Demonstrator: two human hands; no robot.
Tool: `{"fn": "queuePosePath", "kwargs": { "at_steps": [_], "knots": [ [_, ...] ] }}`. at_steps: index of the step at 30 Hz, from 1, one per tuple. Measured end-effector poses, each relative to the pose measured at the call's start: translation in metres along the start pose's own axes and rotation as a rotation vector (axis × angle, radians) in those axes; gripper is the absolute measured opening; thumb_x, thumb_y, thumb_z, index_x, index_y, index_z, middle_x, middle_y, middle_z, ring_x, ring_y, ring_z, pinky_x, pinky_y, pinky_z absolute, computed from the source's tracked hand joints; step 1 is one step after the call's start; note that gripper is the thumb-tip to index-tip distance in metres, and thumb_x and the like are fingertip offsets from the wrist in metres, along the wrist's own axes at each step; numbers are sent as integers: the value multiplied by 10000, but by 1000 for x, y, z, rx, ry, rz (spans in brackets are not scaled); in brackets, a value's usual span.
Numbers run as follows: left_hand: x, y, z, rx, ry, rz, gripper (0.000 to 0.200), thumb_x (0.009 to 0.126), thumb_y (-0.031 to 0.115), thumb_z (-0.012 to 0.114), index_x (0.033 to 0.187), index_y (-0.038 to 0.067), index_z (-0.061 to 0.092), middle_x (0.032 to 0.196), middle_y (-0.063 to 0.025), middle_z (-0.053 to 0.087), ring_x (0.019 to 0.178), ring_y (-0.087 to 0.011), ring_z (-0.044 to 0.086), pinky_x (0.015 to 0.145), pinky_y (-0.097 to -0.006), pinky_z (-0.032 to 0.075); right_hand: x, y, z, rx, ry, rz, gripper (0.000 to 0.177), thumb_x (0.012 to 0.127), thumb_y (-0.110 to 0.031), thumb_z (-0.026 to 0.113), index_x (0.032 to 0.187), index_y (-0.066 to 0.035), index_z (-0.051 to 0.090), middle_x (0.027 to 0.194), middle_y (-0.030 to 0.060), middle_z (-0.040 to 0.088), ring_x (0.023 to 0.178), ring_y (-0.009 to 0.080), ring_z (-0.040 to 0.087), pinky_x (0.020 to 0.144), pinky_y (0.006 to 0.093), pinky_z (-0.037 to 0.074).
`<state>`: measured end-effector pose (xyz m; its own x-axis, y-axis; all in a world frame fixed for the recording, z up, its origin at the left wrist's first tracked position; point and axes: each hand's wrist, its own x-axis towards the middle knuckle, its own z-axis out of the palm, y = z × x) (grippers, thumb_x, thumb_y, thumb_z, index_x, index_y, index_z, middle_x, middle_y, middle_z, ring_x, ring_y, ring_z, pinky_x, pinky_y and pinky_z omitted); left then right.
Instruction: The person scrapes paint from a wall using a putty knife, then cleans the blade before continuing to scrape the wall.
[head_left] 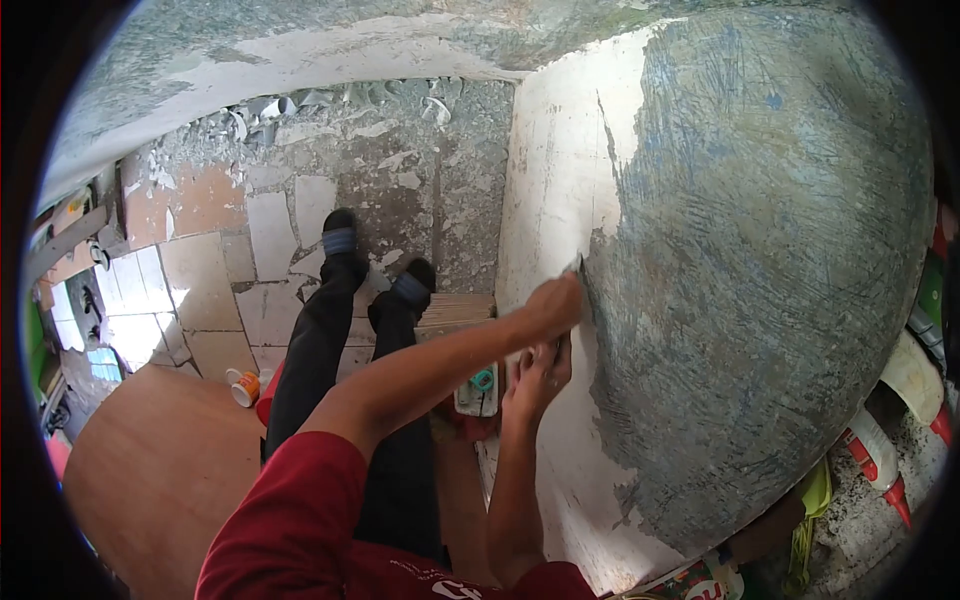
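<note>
Left hand (555,305): clenched grip on a scraper (580,268) — only the blade tip shows past the knuckles, pressed against the wall (760,250).
Right hand (538,375): just under the left grip and close against it, fingers curled. Can't tell if it holds anything or only braces.
Blade position: the tip sits right on the paint edge. White paint (560,150) lies on the body side of the grip, and the stripped grey-blue surface on the far side.
Long axis: the paint edge runs past the grip both ways, roughly in line with the blade. The scraper handle is hidden in the fist.
Nearer hand: the left is on the tool, the right a touch behind it.
Room at the grip: bare wall ahead, with nothing on its surface.
Behind the grip: a wooden step (455,308) by the shoes, with a white-green container (480,385) just beside the right hand.
Floor (400,150): broken tiles and paint flakes well beyond the grip.
Far side: bottles (875,455) at the wall's foot — well apart from both hands.
</note>
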<state>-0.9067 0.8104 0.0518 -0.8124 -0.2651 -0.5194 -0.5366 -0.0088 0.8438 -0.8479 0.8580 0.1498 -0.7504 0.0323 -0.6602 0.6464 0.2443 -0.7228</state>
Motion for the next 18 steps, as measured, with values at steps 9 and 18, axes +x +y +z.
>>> {"fn": "queuePosePath", "kwargs": {
  "at_steps": [9,18],
  "knots": [
    [-38,-1,19,235,-78,56,419,772,8,494,1118,-200,383,693,-270,605,691,-393,640,587,-431,512,-13,39,-37,-19,-115,-36,314,924,-299,542,1093,-48,460,576,-42,376,403,37,284,350,204,225],
    [-51,-4,23,37,3,29,567,796,27,495,1292,-156,291,933,-327,563,858,-425,598,732,-415,498,15,44,-57,-192,-255,-99,297,910,-221,558,1121,-48,441,707,6,497,415,56,386,363,208,287]
  ]
}}
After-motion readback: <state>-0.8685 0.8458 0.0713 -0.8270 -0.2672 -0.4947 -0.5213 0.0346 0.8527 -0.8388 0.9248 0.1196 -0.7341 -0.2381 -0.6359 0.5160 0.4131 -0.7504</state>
